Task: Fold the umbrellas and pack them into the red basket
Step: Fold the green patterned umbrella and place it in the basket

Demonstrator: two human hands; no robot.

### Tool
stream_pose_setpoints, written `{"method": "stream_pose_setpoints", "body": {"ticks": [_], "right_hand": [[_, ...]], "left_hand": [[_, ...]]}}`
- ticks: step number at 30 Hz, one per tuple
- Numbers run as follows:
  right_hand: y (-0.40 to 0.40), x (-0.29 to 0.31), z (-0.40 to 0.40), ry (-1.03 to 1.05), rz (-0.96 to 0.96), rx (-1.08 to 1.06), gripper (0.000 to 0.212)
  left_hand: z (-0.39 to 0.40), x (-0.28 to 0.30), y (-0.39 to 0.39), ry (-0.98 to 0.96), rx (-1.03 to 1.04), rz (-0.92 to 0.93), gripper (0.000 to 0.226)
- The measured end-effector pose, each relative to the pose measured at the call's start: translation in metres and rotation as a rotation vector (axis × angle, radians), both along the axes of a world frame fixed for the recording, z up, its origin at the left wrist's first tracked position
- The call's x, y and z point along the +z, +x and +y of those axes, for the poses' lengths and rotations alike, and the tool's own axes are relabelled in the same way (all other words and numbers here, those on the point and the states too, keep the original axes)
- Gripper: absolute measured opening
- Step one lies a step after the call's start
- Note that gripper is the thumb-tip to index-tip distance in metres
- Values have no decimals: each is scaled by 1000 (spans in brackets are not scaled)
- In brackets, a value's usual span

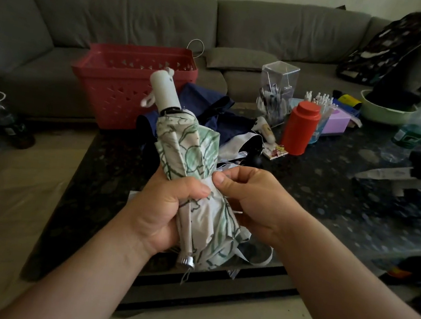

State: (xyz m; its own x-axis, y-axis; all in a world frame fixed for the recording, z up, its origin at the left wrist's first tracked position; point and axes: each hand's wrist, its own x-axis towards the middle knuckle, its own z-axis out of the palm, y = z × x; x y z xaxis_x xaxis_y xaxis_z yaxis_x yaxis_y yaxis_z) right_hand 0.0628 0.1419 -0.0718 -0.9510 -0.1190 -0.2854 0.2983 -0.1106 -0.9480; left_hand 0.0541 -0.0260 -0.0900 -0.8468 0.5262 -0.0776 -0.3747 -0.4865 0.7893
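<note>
My left hand [168, 207] has its grip wrapped tight round the middle of the green-and-white umbrella [194, 173], handle up toward twelve o'clock, while my right hand [246, 204] pinches what looks like the closing strap at its three o'clock side. I judge I'm cinching the folds; next I need to fasten that strap. The red basket [133, 87] waits at eleven o'clock on the table [332, 202], with a navy umbrella [211, 106] loose beside it.

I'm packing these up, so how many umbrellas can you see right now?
3. The green-patterned umbrella is held in both hands; a navy umbrella lies on the table beside the red basket; a white-and-black umbrella lies just right of it. Others may be hidden.
</note>
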Motion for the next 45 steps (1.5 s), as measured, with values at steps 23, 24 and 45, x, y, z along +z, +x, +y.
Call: {"method": "stream_pose_setpoints", "body": {"ticks": [23, 24, 45], "right_hand": [[8, -5, -8, 427, 519, -374, 19], [10, -6, -12, 489, 602, -383, 20], [17, -29, -18, 878, 1287, -156, 13]], "left_hand": [[3, 9, 10, 22, 125, 49, 45], [5, 8, 12, 32, 133, 40, 43], [13, 2, 18, -176, 680, 111, 22]]}}
